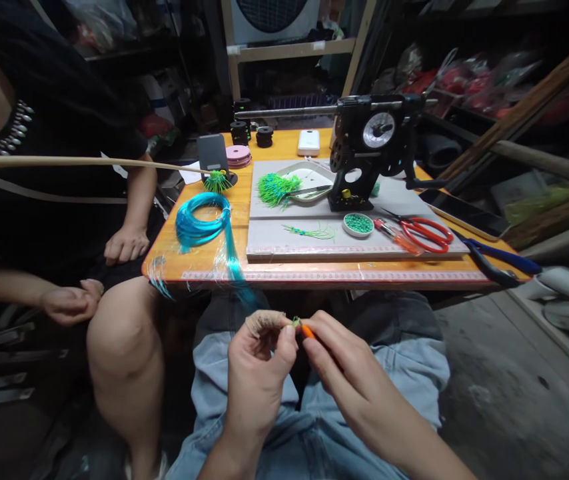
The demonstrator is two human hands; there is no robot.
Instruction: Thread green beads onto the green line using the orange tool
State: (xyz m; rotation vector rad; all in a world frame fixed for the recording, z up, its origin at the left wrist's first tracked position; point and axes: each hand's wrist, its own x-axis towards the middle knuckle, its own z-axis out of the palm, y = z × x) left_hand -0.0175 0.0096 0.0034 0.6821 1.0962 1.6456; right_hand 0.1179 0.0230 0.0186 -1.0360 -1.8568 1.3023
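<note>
My left hand (257, 373) pinches a tiny green bead piece (295, 321) between thumb and forefinger, above my lap in blue jeans. The forefinger is wrapped in frayed tan tape. My right hand (344, 373) holds a small orange-handled tool (307, 331) whose tip meets the green piece. Both hands hover just in front of the low orange table (204, 263). On it lie a coil of turquoise line (199, 223), a tuft of green strands (277, 188) on a white tray, and a round dish of green beads (358, 224).
A black winding machine with a dial (369, 150) stands on a grey board. Red scissors (422, 231) and blue pliers (502, 257) lie to the right. Another person sits at the left, hands (124, 243) on their lap, with a long stick (84, 162) reaching across.
</note>
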